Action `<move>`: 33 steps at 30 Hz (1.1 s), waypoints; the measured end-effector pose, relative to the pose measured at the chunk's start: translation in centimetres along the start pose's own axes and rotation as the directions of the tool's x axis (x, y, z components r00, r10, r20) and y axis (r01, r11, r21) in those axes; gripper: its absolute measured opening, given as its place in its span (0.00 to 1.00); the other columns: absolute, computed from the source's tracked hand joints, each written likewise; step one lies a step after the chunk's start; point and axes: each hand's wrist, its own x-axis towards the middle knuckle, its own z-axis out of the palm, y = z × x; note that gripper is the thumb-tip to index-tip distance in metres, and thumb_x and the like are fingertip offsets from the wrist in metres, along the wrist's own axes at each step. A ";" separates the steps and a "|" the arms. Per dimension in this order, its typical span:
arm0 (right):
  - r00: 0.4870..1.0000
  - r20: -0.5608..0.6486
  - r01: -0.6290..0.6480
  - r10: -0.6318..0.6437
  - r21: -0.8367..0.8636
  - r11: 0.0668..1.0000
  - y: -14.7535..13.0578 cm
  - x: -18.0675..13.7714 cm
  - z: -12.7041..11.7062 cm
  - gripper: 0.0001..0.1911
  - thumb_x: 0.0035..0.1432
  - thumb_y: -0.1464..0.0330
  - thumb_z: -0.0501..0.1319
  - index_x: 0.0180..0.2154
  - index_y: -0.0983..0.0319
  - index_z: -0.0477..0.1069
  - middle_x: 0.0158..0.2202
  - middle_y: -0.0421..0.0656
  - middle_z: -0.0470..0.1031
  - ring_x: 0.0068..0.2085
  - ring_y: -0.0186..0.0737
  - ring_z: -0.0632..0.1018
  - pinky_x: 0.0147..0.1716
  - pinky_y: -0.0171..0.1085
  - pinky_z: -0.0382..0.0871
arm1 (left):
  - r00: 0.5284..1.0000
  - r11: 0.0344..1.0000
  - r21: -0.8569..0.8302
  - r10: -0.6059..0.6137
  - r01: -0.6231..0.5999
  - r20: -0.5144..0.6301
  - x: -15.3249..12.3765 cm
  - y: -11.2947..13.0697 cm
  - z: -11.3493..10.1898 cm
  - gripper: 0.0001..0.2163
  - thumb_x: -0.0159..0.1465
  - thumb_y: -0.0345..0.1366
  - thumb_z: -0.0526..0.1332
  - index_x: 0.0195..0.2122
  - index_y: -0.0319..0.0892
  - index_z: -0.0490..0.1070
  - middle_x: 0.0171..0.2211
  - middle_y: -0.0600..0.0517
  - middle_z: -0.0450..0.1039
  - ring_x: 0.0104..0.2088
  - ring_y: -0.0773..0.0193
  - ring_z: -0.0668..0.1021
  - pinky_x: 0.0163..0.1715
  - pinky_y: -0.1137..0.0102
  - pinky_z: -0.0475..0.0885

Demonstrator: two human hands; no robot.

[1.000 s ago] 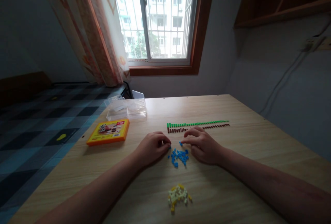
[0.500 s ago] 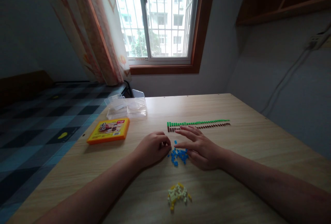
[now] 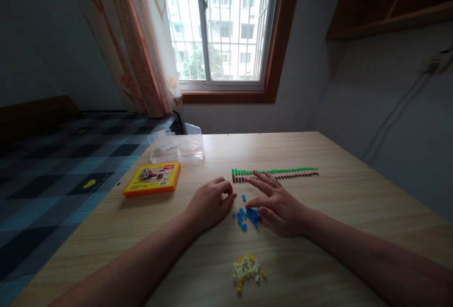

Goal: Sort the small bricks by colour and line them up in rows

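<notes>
A loose pile of small blue building bricks (image 3: 252, 215) lies on the wooden table between my two hands. My right hand (image 3: 281, 208) is over the pile's right side with fingers spread; its index fingertip and thumb reach the blue bricks. Left of the pile rests my left hand (image 3: 212, 203), fingers curled in and thumb pressed to the index finger. Whatever that pinch may hold is hidden. One blue brick (image 3: 243, 198) sits apart, just above the pile. Beyond the hands run a row of green bricks (image 3: 244, 172) and a row of brown bricks (image 3: 300, 175), partly covered by my right fingers.
Nearer me is a pile of pale and yellow bricks (image 3: 247, 269). An orange-yellow box (image 3: 152, 179) lies at the table's left, with clear plastic containers (image 3: 177, 149) behind it. A checked bed (image 3: 71, 165) adjoins the left edge; a window is ahead.
My right index finger has come down closer onto the blue pile. The left hand keeps its curled pose. The whole view has shifted slightly.
</notes>
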 end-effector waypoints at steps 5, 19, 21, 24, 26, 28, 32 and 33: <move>0.998 -0.036 -0.050 0.049 -0.015 0.999 0.2 0.0 0.0 0.21 0.71 0.59 0.47 0.53 0.51 0.76 0.71 0.43 0.54 0.72 0.54 0.49 0.67 0.62 0.44 | 0.997 0.992 -0.106 0.073 -0.071 0.015 -0.1 -0.3 -0.5 0.08 0.57 0.27 0.57 0.31 0.42 0.76 0.35 0.51 0.74 0.29 0.67 0.73 0.31 0.72 0.69; 0.980 0.046 -0.188 0.193 -0.089 0.978 0.1 0.8 0.8 0.23 0.73 0.57 0.47 0.64 0.48 0.64 0.73 0.46 0.45 0.73 0.57 0.44 0.65 0.67 0.42 | 0.998 0.999 0.016 -0.029 0.028 0.055 -0.1 -0.1 0.3 0.17 0.60 0.28 0.57 0.46 0.45 0.80 0.42 0.49 0.78 0.37 0.60 0.80 0.43 0.65 0.75; 0.978 0.037 -0.202 0.206 -0.093 0.975 0.1 0.8 0.9 0.23 0.73 0.56 0.47 0.65 0.48 0.63 0.73 0.48 0.44 0.73 0.58 0.44 0.65 0.67 0.42 | 0.998 0.999 0.006 -0.053 0.052 0.028 -0.1 -0.1 0.4 0.17 0.60 0.28 0.57 0.46 0.45 0.80 0.42 0.48 0.78 0.38 0.60 0.80 0.44 0.65 0.75; 0.977 0.036 -0.207 0.210 -0.084 0.975 0.0 0.8 0.8 0.23 0.73 0.56 0.47 0.64 0.49 0.64 0.73 0.48 0.45 0.73 0.58 0.44 0.65 0.68 0.41 | 0.998 0.998 0.000 -0.066 0.066 0.008 -0.1 -0.2 0.5 0.16 0.60 0.27 0.57 0.44 0.45 0.81 0.42 0.49 0.78 0.38 0.61 0.80 0.44 0.66 0.75; 0.975 0.052 -0.210 0.215 -0.078 0.975 -0.1 0.9 0.7 0.23 0.73 0.56 0.47 0.63 0.48 0.65 0.73 0.47 0.45 0.73 0.58 0.45 0.65 0.68 0.41 | 0.997 0.998 0.011 -0.070 0.070 0.021 -0.1 -0.2 0.5 0.16 0.60 0.27 0.57 0.43 0.46 0.82 0.41 0.49 0.79 0.37 0.61 0.80 0.44 0.66 0.74; 0.973 0.073 -0.214 0.220 -0.080 0.974 -0.2 1.0 0.6 0.23 0.73 0.55 0.46 0.63 0.47 0.66 0.73 0.47 0.46 0.73 0.58 0.45 0.65 0.68 0.40 | 0.996 0.997 0.025 -0.081 0.080 0.036 -0.1 -0.1 0.4 0.16 0.60 0.28 0.57 0.42 0.46 0.82 0.41 0.49 0.79 0.38 0.60 0.80 0.44 0.65 0.74; 0.975 0.055 -0.210 0.214 -0.073 0.975 0.0 1.0 0.7 0.23 0.72 0.56 0.47 0.64 0.47 0.63 0.73 0.47 0.46 0.73 0.57 0.44 0.65 0.68 0.40 | 0.990 0.989 0.055 -0.139 0.137 0.035 -0.2 0.6 0.4 0.14 0.61 0.30 0.57 0.43 0.45 0.82 0.41 0.49 0.79 0.37 0.59 0.80 0.43 0.64 0.74; 0.979 0.040 -0.195 0.197 -0.068 0.979 0.0 0.9 0.7 0.22 0.72 0.57 0.48 0.64 0.47 0.63 0.73 0.46 0.45 0.73 0.56 0.44 0.65 0.68 0.40 | 0.987 0.986 0.066 -0.155 0.153 0.030 -0.2 0.9 0.4 0.14 0.61 0.30 0.58 0.43 0.45 0.81 0.40 0.49 0.79 0.36 0.60 0.80 0.42 0.65 0.73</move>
